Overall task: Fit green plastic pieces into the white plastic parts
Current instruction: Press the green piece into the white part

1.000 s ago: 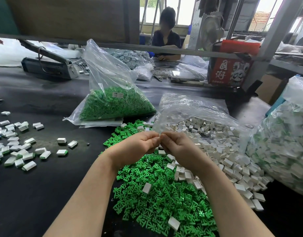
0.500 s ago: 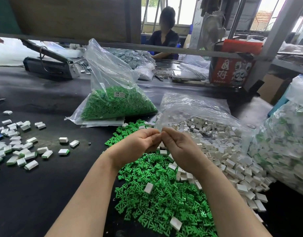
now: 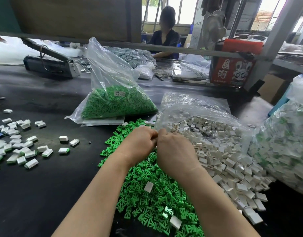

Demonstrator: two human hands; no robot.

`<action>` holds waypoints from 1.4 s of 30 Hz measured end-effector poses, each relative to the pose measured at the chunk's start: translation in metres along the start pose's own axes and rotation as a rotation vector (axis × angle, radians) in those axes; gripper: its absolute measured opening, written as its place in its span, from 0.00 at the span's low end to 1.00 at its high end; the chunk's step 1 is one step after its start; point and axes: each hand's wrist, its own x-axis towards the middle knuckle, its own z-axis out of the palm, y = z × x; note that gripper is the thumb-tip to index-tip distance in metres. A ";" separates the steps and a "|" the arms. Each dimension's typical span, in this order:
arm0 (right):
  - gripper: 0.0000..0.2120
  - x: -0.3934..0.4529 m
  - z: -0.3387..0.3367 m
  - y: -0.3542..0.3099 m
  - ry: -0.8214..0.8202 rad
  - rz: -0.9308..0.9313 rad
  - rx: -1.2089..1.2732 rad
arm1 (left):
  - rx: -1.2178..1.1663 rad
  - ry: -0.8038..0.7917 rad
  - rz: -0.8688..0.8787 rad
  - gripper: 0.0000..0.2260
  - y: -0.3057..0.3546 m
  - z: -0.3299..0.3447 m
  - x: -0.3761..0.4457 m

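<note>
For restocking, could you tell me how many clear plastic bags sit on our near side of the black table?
3: green pieces bag centre back, white parts bag to its right, a mixed bag at the right edge. Others may be hidden.

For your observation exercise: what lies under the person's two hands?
Under the left hand and right hand lies the loose green pile; whatever they pinch is hidden.

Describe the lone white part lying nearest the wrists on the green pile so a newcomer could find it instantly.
Start at the loose green pile in front of the person. Between the two forearms, just below the right hand, one white block lies tilted on the green pieces. Green surrounds it on every side, unlike the whites heaped to the right.
</note>
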 end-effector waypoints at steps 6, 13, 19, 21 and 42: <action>0.16 0.001 0.002 -0.003 -0.021 0.055 0.091 | -0.116 0.151 -0.012 0.07 0.000 0.007 0.000; 0.14 0.007 0.001 0.028 -0.091 0.342 1.024 | -0.476 0.307 -0.088 0.07 -0.005 0.002 0.000; 0.21 0.007 -0.005 0.035 -0.195 0.433 1.542 | -0.518 0.305 -0.045 0.07 0.004 -0.003 -0.003; 0.26 0.007 -0.005 0.035 -0.232 0.420 1.594 | -0.482 0.292 -0.015 0.07 0.006 -0.005 -0.004; 0.18 0.007 0.006 0.041 -0.386 0.330 1.954 | -0.685 0.310 -0.046 0.05 0.023 0.006 -0.005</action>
